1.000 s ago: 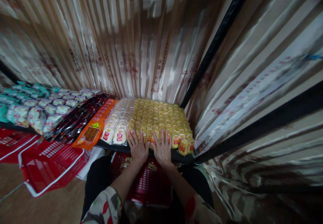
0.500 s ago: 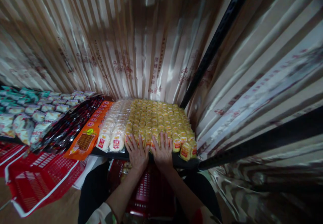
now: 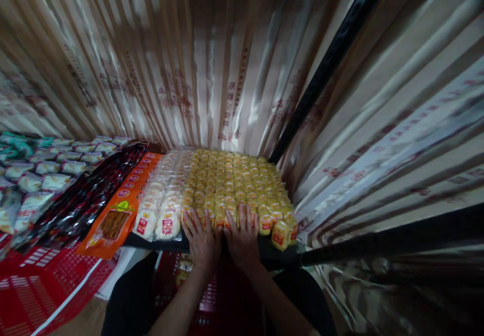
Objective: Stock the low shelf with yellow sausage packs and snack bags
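Observation:
Rows of small yellow wrapped cakes (image 3: 234, 179) cover the right end of a dark shelf (image 3: 177, 245). My left hand (image 3: 203, 240) presses its spread fingers against the front of these rows, toward their left side. Beside it, my right hand (image 3: 244, 235) lies with fingers stretched out on the front cakes near the middle. Neither hand is closed around anything. Two loose yellow cakes (image 3: 280, 234) sit at the front right corner, right of my right hand. White round packaged cakes (image 3: 168, 215) stand in two rows just left of my left hand.
An orange snack packet (image 3: 113, 220), dark glossy packets (image 3: 88, 194) and several white packets (image 3: 56, 167) line the shelf to the left. Red baskets (image 3: 49, 285) stand below. A black post (image 3: 325, 68) rises at the back right before a pleated curtain (image 3: 181, 58).
The view has shifted slightly, so the left-hand goods and red basket appear further left and lower. My hands stay spread on the front of the yellow cakes.

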Demonstrator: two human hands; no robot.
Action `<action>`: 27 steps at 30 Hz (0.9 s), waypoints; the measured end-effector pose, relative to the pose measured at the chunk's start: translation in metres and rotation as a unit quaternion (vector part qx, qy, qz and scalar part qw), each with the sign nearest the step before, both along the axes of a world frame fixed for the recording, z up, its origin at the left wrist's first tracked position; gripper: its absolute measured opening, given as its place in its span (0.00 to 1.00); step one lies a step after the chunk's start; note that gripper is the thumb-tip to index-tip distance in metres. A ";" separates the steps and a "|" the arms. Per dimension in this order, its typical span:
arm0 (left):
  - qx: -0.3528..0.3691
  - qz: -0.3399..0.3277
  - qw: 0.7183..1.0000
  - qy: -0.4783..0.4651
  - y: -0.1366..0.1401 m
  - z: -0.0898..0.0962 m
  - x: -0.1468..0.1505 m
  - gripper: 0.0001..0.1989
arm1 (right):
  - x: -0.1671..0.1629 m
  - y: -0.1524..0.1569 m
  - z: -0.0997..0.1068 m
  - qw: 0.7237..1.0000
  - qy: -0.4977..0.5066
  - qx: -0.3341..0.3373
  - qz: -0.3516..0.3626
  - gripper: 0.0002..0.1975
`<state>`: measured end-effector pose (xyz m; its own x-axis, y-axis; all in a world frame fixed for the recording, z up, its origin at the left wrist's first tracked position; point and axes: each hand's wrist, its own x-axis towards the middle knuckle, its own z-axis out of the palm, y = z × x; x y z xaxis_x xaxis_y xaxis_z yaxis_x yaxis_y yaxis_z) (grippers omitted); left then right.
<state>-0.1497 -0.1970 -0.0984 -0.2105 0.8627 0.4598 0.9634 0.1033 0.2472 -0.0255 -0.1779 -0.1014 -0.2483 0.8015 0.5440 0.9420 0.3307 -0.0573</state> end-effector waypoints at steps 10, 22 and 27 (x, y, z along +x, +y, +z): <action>0.036 -0.018 0.999 -0.014 -0.001 -0.008 0.002 0.28 | 0.000 -0.005 0.007 1.000 0.005 -0.018 -0.005 0.23; 0.050 -0.009 0.997 -0.058 -0.007 -0.007 -0.001 0.29 | -0.002 -0.008 0.010 0.998 0.050 -0.024 0.013 0.26; 0.077 -0.043 0.993 -0.074 -0.007 -0.009 -0.004 0.28 | -0.002 -0.013 0.013 0.998 0.061 -0.030 0.013 0.27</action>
